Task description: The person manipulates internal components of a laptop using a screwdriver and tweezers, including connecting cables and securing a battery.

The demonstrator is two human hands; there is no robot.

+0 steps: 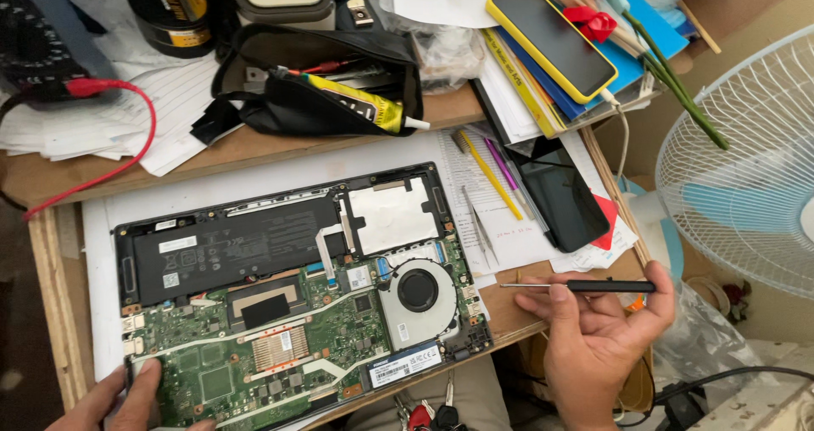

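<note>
An opened laptop (288,278) lies bottom up on the wooden desk, showing its black battery (229,253), green circuit board and round cooling fan (417,290). My left hand (119,401) rests on the laptop's near left corner, fingers on its edge. My right hand (598,333) is off the laptop's right side, palm up, holding a thin black-handled screwdriver (585,286) level, its metal tip pointing left toward the fan.
Metal tweezers (477,219), a yellow pencil and a purple pen lie on paper right of the laptop, beside a dark phone (560,189). A yellow-cased phone (551,37) tops stacked books. A black pouch (314,79), a red cable and a white fan (746,168) surround the work area.
</note>
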